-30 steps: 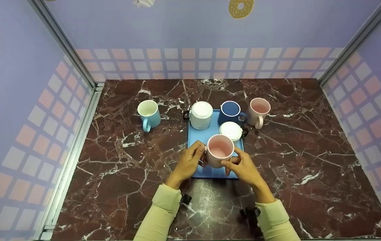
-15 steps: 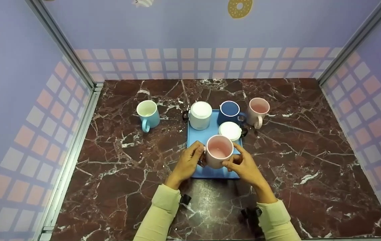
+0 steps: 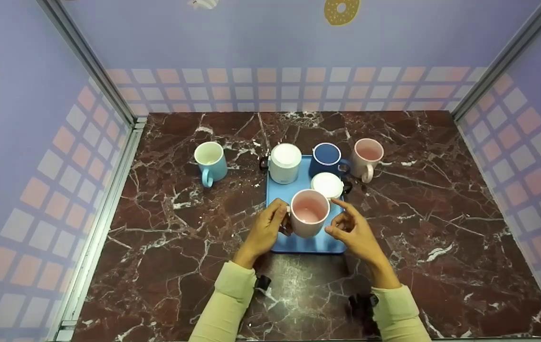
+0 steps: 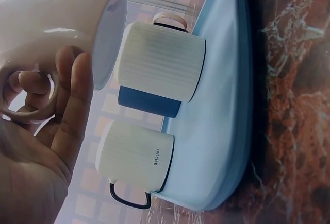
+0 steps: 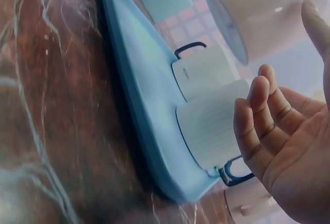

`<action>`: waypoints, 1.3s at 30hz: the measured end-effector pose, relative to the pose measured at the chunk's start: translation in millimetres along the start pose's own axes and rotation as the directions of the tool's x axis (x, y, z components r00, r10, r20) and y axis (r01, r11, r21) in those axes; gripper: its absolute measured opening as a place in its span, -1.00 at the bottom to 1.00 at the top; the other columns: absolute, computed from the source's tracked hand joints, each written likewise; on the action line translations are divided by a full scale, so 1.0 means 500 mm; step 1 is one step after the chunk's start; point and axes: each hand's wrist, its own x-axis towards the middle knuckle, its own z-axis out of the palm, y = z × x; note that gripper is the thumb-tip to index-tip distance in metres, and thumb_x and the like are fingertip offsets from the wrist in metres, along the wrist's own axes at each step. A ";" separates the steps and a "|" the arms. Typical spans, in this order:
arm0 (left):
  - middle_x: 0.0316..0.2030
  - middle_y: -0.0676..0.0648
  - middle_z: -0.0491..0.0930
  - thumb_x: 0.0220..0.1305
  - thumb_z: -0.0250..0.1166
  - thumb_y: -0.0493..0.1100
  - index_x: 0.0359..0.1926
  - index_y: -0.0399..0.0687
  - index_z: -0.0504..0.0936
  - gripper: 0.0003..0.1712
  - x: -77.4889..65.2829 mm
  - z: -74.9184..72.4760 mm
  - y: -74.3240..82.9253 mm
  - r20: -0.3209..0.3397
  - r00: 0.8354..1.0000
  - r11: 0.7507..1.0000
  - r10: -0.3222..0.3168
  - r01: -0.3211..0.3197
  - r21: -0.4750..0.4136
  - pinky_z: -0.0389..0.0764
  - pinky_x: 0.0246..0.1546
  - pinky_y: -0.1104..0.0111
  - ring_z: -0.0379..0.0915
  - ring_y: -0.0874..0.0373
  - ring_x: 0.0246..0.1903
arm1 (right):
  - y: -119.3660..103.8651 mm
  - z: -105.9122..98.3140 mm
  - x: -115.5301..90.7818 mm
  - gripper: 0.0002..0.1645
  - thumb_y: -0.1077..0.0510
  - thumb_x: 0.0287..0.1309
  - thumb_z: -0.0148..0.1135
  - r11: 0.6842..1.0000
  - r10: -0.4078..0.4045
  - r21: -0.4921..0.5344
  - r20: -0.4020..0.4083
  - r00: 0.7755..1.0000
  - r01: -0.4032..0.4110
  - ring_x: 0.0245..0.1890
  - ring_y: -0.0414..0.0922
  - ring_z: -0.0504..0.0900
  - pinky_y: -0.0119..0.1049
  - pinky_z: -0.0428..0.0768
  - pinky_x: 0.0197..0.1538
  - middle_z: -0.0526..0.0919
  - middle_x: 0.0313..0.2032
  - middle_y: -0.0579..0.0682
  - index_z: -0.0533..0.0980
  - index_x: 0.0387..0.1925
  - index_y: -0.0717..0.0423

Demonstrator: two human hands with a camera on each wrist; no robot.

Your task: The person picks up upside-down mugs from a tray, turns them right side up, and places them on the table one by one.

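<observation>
A pink mug is held above the blue tray, its opening facing up. My left hand grips this mug by its handle, with fingers passing through and around it. My right hand is beside the mug on its right, fingers loosely bent and a small gap between; it holds nothing. On the tray stand two white mugs, one at the back left and one at the right, both upside down with black handles. A navy mug is behind the right one.
A light blue mug stands on the dark marbled table, left of the tray. Another pink mug stands at the tray's back right, close to the navy mug. Patterned walls enclose the table at the back and sides.
My right hand has let go of the pink mug and drawn slightly to the right. My left hand still holds the mug, which has shifted a little left.
</observation>
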 end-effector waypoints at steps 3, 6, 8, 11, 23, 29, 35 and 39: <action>-0.49 -0.49 0.38 0.54 -0.14 -0.15 -0.24 -0.38 0.40 -0.65 0.001 -0.001 0.000 -0.005 1.000 1.000 0.013 -0.013 0.010 0.62 -0.47 -0.12 0.49 -0.40 -0.50 | -0.011 -0.007 -0.003 -0.19 0.32 0.07 0.38 0.999 0.009 -0.047 -0.042 0.999 -0.011 -0.56 -0.24 0.52 -0.40 0.51 -0.51 0.55 -0.41 0.25 0.25 0.33 0.33; -0.48 -0.49 0.37 0.54 -0.14 -0.16 -0.24 -0.37 0.40 -0.66 0.001 -0.002 -0.001 -0.008 1.000 1.000 0.014 -0.014 0.013 0.62 -0.47 -0.12 0.49 -0.40 -0.50 | -0.012 -0.012 -0.005 -0.24 0.30 0.06 0.39 0.997 0.036 -0.065 -0.107 0.994 -0.044 -0.55 -0.24 0.54 -0.39 0.53 -0.49 0.55 -0.39 0.28 0.30 0.29 0.35; -0.48 -0.50 0.37 0.54 -0.15 -0.16 -0.23 -0.37 0.40 -0.66 0.001 -0.003 -0.001 -0.009 1.000 1.000 0.010 -0.010 0.011 0.62 -0.47 -0.12 0.49 -0.41 -0.50 | -0.009 -0.015 -0.004 -0.27 0.30 0.05 0.40 0.996 0.059 -0.062 -0.152 0.987 -0.069 -0.54 -0.23 0.54 -0.39 0.54 -0.48 0.56 -0.38 0.28 0.33 0.26 0.35; -0.47 -0.52 0.36 0.54 -0.15 -0.16 -0.23 -0.38 0.39 -0.66 0.001 -0.004 0.000 -0.007 1.000 1.000 0.005 -0.005 -0.002 0.60 -0.46 -0.16 0.48 -0.44 -0.50 | -0.001 -0.019 -0.003 -0.31 0.29 0.04 0.41 0.992 0.104 -0.053 -0.219 0.970 -0.118 -0.55 -0.23 0.53 -0.38 0.55 -0.49 0.56 -0.37 0.27 0.38 0.23 0.31; -0.49 -0.50 0.38 0.54 -0.15 -0.17 -0.24 -0.40 0.39 -0.65 0.001 -0.007 0.002 0.001 1.000 0.999 0.017 -0.018 0.030 0.61 -0.47 -0.12 0.48 -0.41 -0.52 | 0.099 -0.044 0.006 -0.34 0.09 0.04 0.45 0.930 0.206 -0.208 -0.392 0.897 -0.304 -0.40 -0.15 0.53 -0.36 0.59 -0.44 0.55 -0.25 0.16 0.47 0.20 0.10; -0.50 -0.50 0.38 0.54 -0.15 -0.17 -0.24 -0.41 0.39 -0.65 0.001 -0.005 0.002 0.003 1.000 1.000 0.014 -0.014 0.020 0.61 -0.47 -0.12 0.47 -0.42 -0.51 | 0.114 -0.042 0.013 -0.36 0.13 0.07 0.41 0.873 0.216 -0.329 -0.402 0.890 -0.360 -0.38 -0.18 0.51 -0.46 0.49 -0.31 0.58 -0.28 0.11 0.46 0.20 0.17; -0.50 -0.52 0.37 0.54 -0.15 -0.17 -0.24 -0.42 0.38 -0.64 0.000 -0.003 0.005 0.004 1.000 1.000 0.001 -0.001 0.015 0.59 -0.44 -0.16 0.46 -0.44 -0.50 | 0.120 -0.035 0.022 -0.39 0.11 0.08 0.38 0.791 0.187 -0.491 -0.377 0.907 -0.366 -0.40 -0.12 0.46 -0.31 0.40 -0.28 0.53 -0.35 0.05 0.48 0.20 0.09; -0.49 -0.53 0.36 0.55 -0.16 -0.17 -0.24 -0.44 0.37 -0.64 -0.001 -0.002 0.007 0.005 1.000 1.000 -0.013 0.013 0.013 0.58 -0.41 -0.18 0.46 -0.44 -0.48 | 0.120 -0.032 0.023 -0.40 0.09 0.10 0.35 0.711 0.184 -0.589 -0.372 0.910 -0.385 -0.38 -0.07 0.46 -0.20 0.37 -0.28 0.51 -0.33 0.01 0.47 0.21 0.03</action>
